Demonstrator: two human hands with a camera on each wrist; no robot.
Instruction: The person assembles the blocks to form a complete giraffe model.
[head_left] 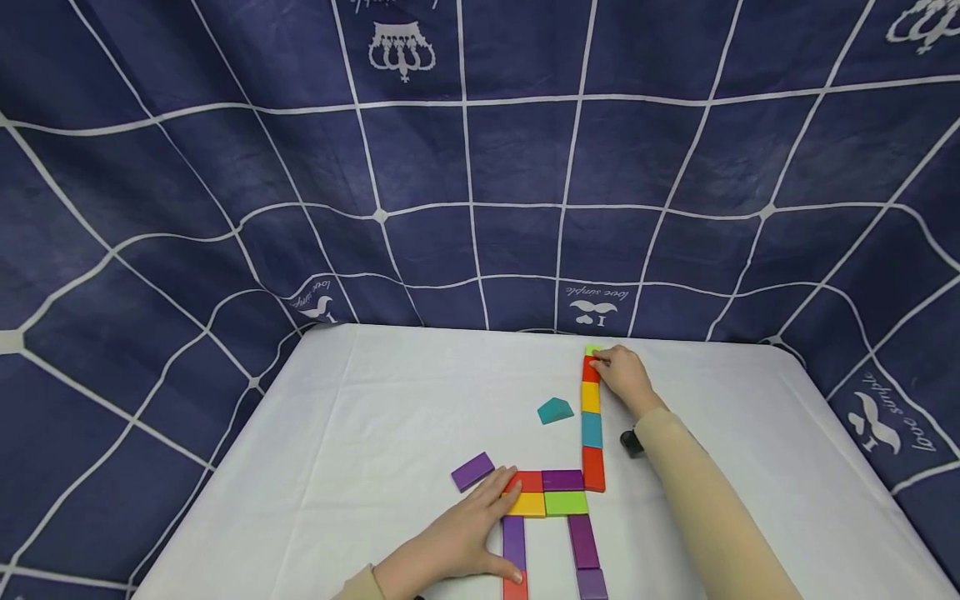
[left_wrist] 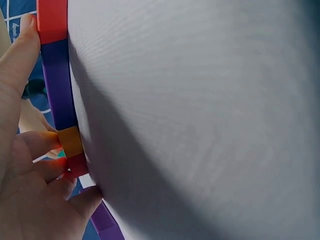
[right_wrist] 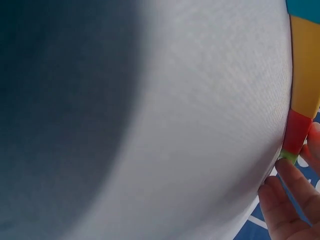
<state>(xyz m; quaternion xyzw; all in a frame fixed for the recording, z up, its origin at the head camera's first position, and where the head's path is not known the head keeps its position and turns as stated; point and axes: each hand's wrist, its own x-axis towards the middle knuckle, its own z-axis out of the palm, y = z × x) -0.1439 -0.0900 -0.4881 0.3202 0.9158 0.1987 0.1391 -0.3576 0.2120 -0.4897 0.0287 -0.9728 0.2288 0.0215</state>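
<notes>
Flat coloured blocks lie end to end and side by side on a white cloth. My left hand (head_left: 468,537) rests spread over the lower left part, fingertips at the red block (head_left: 528,481) and yellow block (head_left: 527,505). Its thumb touches another red block (head_left: 515,590), below a purple block (head_left: 513,537). At the far end of the upright column, my right hand (head_left: 628,379) pinches the lime green block (head_left: 592,350) with curled fingers. That block adjoins a red block (right_wrist: 298,127), followed by a yellow block (right_wrist: 305,65) and a teal block (head_left: 592,431).
A loose teal angular block (head_left: 555,410) lies left of the column, and a loose purple block (head_left: 472,472) beyond my left hand. A small black object (head_left: 632,443) sits beside my right forearm. A navy curtain with white lines (head_left: 517,167) hangs behind the white-covered table (head_left: 375,417).
</notes>
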